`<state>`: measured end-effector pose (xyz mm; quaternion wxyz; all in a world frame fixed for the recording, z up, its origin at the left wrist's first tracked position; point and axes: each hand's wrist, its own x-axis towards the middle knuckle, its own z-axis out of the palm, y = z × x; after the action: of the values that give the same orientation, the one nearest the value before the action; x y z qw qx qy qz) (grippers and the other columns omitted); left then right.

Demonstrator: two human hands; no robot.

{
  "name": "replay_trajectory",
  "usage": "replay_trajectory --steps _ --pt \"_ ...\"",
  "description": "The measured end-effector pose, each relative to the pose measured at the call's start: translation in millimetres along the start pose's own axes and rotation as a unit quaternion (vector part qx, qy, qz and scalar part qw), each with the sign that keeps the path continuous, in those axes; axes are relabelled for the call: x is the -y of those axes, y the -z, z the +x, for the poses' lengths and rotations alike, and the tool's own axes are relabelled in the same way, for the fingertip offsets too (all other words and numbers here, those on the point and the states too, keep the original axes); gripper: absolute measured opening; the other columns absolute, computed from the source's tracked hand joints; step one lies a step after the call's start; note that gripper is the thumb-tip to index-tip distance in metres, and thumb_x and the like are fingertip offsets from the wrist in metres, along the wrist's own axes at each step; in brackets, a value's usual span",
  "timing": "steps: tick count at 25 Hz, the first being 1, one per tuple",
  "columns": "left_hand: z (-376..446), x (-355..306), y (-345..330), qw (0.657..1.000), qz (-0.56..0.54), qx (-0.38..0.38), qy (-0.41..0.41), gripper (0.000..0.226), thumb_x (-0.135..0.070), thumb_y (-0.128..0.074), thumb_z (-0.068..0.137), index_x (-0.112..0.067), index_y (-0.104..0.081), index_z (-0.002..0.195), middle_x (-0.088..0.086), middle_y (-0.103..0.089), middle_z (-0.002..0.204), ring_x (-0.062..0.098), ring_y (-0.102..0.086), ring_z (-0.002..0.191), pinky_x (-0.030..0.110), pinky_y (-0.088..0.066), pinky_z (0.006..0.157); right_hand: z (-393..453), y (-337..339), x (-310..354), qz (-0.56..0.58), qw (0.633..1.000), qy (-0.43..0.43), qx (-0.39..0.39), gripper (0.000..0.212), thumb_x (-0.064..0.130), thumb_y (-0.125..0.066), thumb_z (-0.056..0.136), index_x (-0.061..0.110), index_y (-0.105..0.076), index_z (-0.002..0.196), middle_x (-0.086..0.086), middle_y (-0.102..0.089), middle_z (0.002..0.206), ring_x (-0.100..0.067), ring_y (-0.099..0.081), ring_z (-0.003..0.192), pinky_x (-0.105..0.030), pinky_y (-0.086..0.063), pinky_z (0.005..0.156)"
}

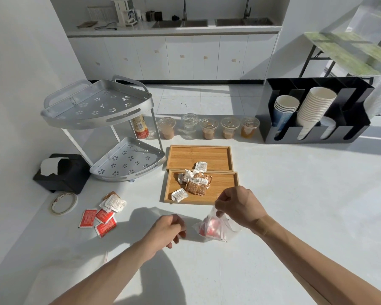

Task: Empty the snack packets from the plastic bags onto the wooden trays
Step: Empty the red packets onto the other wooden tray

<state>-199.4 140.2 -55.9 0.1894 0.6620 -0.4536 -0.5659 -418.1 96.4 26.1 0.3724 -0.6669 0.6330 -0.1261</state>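
Note:
Two wooden trays lie one behind the other. The near tray (226, 183) holds several white and brown snack packets (196, 183); the far tray (185, 155) holds one white packet (201, 166) at its front edge. My right hand (240, 205) pinches the top of a clear plastic bag (218, 227) with red packets inside, its bottom resting on the table just in front of the near tray. My left hand (169, 227) hovers left of the bag with fingers curled and holds nothing.
Red packets (97, 221) and white packets (113, 202) lie loose at the left, near a tape roll (64, 203) and a black tissue box (62, 172). A metal corner rack (101, 119), lidded drink cups (207, 128) and a black cup holder (317, 113) stand behind.

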Motion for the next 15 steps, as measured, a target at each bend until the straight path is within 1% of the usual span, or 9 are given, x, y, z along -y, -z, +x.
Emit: replay_trajectory --steps 1,2,4,6,7,9,11,12,15 --pt "6.1 8.4 6.2 1.000 0.018 -0.008 0.022 0.008 -0.013 -0.058 0.087 -0.016 -0.065 0.090 -0.002 -0.071 0.077 0.013 -0.057 0.066 0.024 -0.045 0.050 -0.6 3.9 4.6 -0.006 1.000 0.016 -0.003 0.020 0.020 -0.063 0.080 0.022 -0.067 0.060 0.006 -0.075 0.065 -0.001 -0.050 0.040 -0.021 -0.037 0.040" --pt "11.9 15.1 10.7 0.999 0.035 -0.005 0.032 0.013 -0.012 -0.063 0.085 -0.019 -0.064 0.097 -0.002 -0.071 0.084 0.013 -0.058 0.071 0.024 -0.047 0.054 -0.5 8.7 10.1 -0.013 0.999 0.033 -0.007 0.020 0.021 -0.063 0.081 0.022 -0.067 0.062 0.006 -0.075 0.065 -0.001 -0.054 0.044 -0.023 -0.040 0.042" --pt "22.9 20.0 16.1 0.998 0.053 0.018 0.017 0.037 -0.015 -0.073 0.082 -0.025 -0.058 0.114 0.001 -0.068 0.104 0.013 -0.062 0.085 0.023 -0.047 0.062 2.0 20.7 22.9 -0.017 0.998 0.065 -0.014 0.017 0.022 -0.062 0.084 0.020 -0.070 0.068 0.007 -0.075 0.066 -0.011 -0.065 0.058 -0.029 -0.048 0.053" --pt "31.4 12.7 16.8 0.998 0.054 0.030 -0.016 0.059 -0.020 -0.078 0.078 -0.034 -0.047 0.126 0.000 -0.065 0.116 0.014 -0.066 0.096 0.021 -0.048 0.064 6.5 33.3 35.4 -0.011 0.996 0.091 -0.020 0.016 0.022 -0.062 0.086 0.018 -0.071 0.074 0.008 -0.073 0.065 -0.014 -0.065 0.062 -0.027 -0.046 0.053" --pt "35.8 7.3 15.3 0.998 0.038 0.030 -0.037 0.062 -0.019 -0.078 0.077 -0.037 -0.046 0.127 -0.003 -0.066 0.116 0.014 -0.068 0.096 0.021 -0.049 0.063 9.0 39.3 40.7 -0.013 0.994 0.103 -0.021 0.016 0.022 -0.061 0.086 0.017 -0.072 0.075 0.009 -0.073 0.064 -0.011 -0.063 0.061 -0.024 -0.044 0.052" --pt "44.3 -1.5 12.9 0.997 -0.020 0.012 -0.079 0.059 -0.008 -0.076 0.077 -0.033 -0.052 0.125 -0.005 -0.071 0.106 0.014 -0.071 0.087 0.024 -0.051 0.064 14.6 49.3 49.1 -0.017 0.993 0.116 -0.023 0.015 0.021 -0.062 0.087 0.015 -0.073 0.077 0.008 -0.073 0.065 -0.009 -0.063 0.066 -0.025 -0.046 0.057" --pt "50.9 -5.5 13.8 0.991 -0.074 -0.015 -0.110 0.047 0.005 -0.070 0.078 -0.020 -0.061 0.117 -0.001 -0.076 0.089 0.015 -0.069 0.077 0.030 -0.050 0.067 20.5 57.6 52.5 -0.011 0.993 0.116 -0.033 0.014 0.019 -0.062 0.086 0.014 -0.073 0.079 0.007 -0.074 0.066 -0.013 -0.066 0.073 -0.030 -0.050 0.067" --pt "53.0 -6.4 15.2 0.988 -0.089 -0.024 -0.126 0.039 0.009 -0.068 0.080 -0.015 -0.064 0.110 -0.002 -0.076 0.080 0.015 -0.068 0.073 0.030 -0.049 0.065 23.5 60.8 53.0 -0.003 0.993 0.113 -0.035 0.014 0.019 -0.062 0.086 0.014 -0.073 0.079 0.006 -0.074 0.066 -0.013 -0.067 0.073 -0.031 -0.050 0.068" --pt "56.5 -13.2 18.9 0.980 -0.132 -0.044 -0.139 0.019 0.005 -0.069 0.083 -0.010 -0.069 0.093 -0.004 -0.075 0.068 0.008 -0.068 0.062 0.018 -0.046 0.055 35.4 66.5 52.2 0.034 0.994 0.098 -0.023 0.015 0.018 -0.062 0.086 0.016 -0.073 0.075 0.004 -0.074 0.067 -0.007 -0.058 0.064 -0.029 -0.045 0.061"
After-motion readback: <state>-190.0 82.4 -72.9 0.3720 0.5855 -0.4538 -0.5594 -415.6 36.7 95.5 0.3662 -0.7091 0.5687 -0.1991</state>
